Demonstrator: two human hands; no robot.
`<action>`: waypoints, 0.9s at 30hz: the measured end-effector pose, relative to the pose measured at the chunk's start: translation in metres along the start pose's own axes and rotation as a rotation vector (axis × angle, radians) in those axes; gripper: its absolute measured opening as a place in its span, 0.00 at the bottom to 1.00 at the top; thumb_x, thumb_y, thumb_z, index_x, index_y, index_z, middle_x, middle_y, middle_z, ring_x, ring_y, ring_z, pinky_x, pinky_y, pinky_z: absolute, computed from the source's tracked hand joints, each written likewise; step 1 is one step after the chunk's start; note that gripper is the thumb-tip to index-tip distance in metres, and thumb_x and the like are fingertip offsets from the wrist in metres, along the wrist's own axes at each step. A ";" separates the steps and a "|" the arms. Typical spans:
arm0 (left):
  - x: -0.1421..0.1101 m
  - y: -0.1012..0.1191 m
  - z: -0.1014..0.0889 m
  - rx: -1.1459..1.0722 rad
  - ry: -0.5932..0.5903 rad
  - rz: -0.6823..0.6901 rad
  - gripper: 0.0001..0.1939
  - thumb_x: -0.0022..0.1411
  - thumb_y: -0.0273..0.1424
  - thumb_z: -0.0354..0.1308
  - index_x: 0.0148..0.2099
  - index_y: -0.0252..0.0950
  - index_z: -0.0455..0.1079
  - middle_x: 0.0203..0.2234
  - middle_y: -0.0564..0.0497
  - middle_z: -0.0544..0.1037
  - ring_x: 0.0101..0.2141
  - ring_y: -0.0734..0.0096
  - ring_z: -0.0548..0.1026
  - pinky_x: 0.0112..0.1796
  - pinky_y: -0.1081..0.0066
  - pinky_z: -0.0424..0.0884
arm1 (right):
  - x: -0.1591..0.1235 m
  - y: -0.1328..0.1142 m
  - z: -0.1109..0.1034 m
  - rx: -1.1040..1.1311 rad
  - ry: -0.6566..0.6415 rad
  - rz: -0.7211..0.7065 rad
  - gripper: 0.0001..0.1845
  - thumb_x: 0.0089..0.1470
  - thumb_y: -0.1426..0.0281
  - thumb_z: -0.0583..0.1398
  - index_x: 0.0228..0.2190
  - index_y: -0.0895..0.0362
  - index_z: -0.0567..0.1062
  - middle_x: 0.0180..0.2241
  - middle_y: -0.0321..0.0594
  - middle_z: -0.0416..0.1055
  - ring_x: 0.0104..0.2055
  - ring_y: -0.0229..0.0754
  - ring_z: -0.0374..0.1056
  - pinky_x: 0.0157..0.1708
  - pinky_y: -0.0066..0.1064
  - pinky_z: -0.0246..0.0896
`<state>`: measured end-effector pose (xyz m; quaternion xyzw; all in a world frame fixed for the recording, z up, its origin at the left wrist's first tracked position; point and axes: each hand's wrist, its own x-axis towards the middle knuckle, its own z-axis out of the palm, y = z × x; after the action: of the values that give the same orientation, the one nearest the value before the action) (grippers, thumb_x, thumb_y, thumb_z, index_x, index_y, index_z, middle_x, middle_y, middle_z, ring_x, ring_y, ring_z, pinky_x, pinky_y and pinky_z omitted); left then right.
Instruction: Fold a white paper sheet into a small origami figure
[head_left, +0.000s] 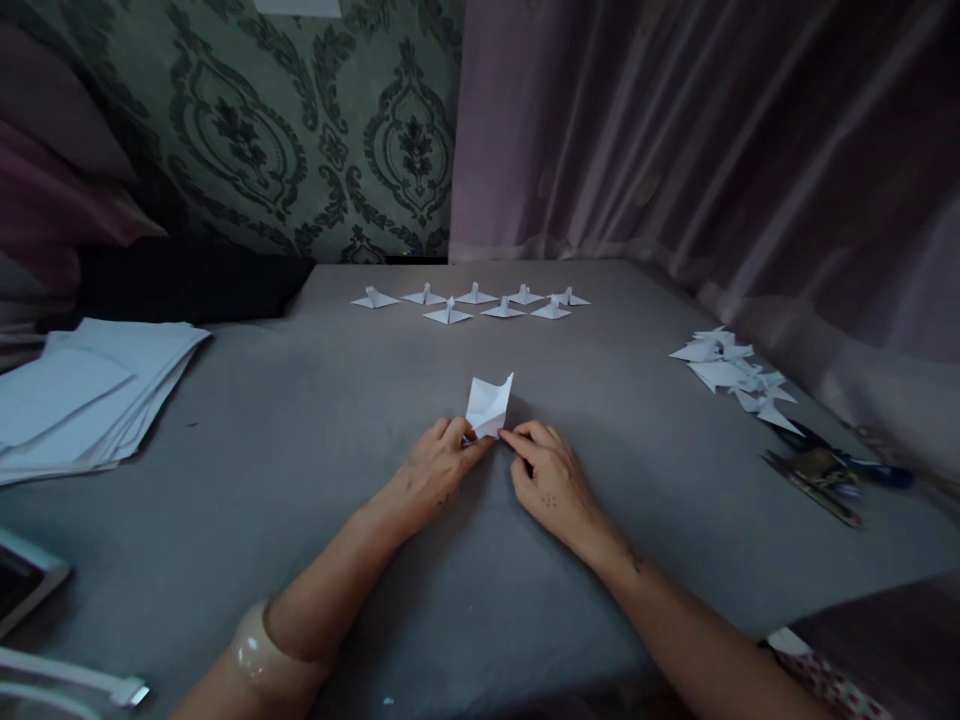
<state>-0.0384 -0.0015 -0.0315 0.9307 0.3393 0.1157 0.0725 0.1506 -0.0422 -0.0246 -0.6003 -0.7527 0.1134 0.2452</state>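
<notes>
Head view, both bare hands at work over the grey bench (pixel 322 400). The folded paper (pixel 489 402), the piece in hand, stands near the middle of the bench, its upper part raised and spread, its lower edge between the hands. Left hand (pixel 441 465): thumb and fingers clamped on the paper's lower left. Right hand (pixel 551 482): index fingertip at the lower right corner; I cannot tell whether the thumb completes a grip there. Beyond, eight finished-looking paper figures (pixel 448 313) in two rows; at right, a loose heap of folded paper (pixel 724 374); at left, a stack of sheets (pixel 82 400). I judge the step to be mid-fold, with a crease being set at the base. The next move, in my judgement, calls for a steady left hold while the right fingertip lines up and presses the corner.
</notes>
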 end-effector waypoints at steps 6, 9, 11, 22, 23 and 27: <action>-0.004 -0.001 0.001 -0.077 0.011 -0.012 0.24 0.62 0.20 0.46 0.59 0.40 0.62 0.41 0.45 0.67 0.40 0.64 0.64 0.44 0.63 0.67 | -0.004 -0.006 -0.004 -0.089 -0.026 -0.048 0.26 0.51 0.81 0.51 0.50 0.55 0.72 0.40 0.44 0.69 0.43 0.45 0.62 0.44 0.39 0.60; -0.008 -0.004 -0.003 -0.171 0.026 -0.014 0.22 0.65 0.22 0.44 0.58 0.40 0.64 0.44 0.45 0.67 0.42 0.65 0.65 0.45 0.63 0.67 | -0.004 -0.008 -0.007 -0.127 -0.043 -0.072 0.25 0.52 0.80 0.51 0.51 0.56 0.72 0.41 0.45 0.69 0.42 0.46 0.61 0.44 0.39 0.60; -0.011 -0.007 -0.009 -0.219 0.026 -0.033 0.20 0.66 0.23 0.43 0.56 0.40 0.66 0.44 0.45 0.68 0.43 0.65 0.66 0.45 0.63 0.67 | -0.005 -0.008 -0.009 -0.141 -0.051 -0.080 0.25 0.52 0.80 0.51 0.50 0.55 0.72 0.40 0.45 0.69 0.41 0.46 0.61 0.43 0.39 0.60; -0.011 -0.010 -0.022 -0.346 0.067 -0.126 0.12 0.65 0.28 0.49 0.43 0.37 0.74 0.40 0.46 0.72 0.41 0.65 0.70 0.43 0.65 0.68 | 0.004 -0.003 -0.015 -0.170 -0.094 -0.131 0.22 0.54 0.81 0.51 0.46 0.56 0.75 0.37 0.43 0.70 0.39 0.44 0.63 0.40 0.36 0.61; -0.010 -0.009 -0.023 -0.374 0.082 -0.165 0.10 0.64 0.29 0.51 0.40 0.37 0.74 0.40 0.46 0.73 0.40 0.65 0.71 0.43 0.66 0.68 | 0.005 -0.003 -0.016 -0.188 -0.102 -0.155 0.21 0.55 0.81 0.50 0.46 0.56 0.75 0.37 0.43 0.70 0.39 0.44 0.63 0.40 0.36 0.60; -0.005 -0.004 -0.026 -0.498 0.139 -0.372 0.07 0.61 0.31 0.55 0.36 0.35 0.72 0.37 0.48 0.74 0.39 0.66 0.72 0.42 0.66 0.68 | 0.007 -0.002 -0.017 -0.218 -0.132 -0.220 0.20 0.55 0.81 0.51 0.45 0.57 0.75 0.38 0.44 0.70 0.39 0.45 0.62 0.41 0.37 0.60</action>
<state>-0.0513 -0.0006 -0.0082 0.7961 0.4692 0.2434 0.2945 0.1562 -0.0385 -0.0077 -0.5288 -0.8361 0.0428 0.1396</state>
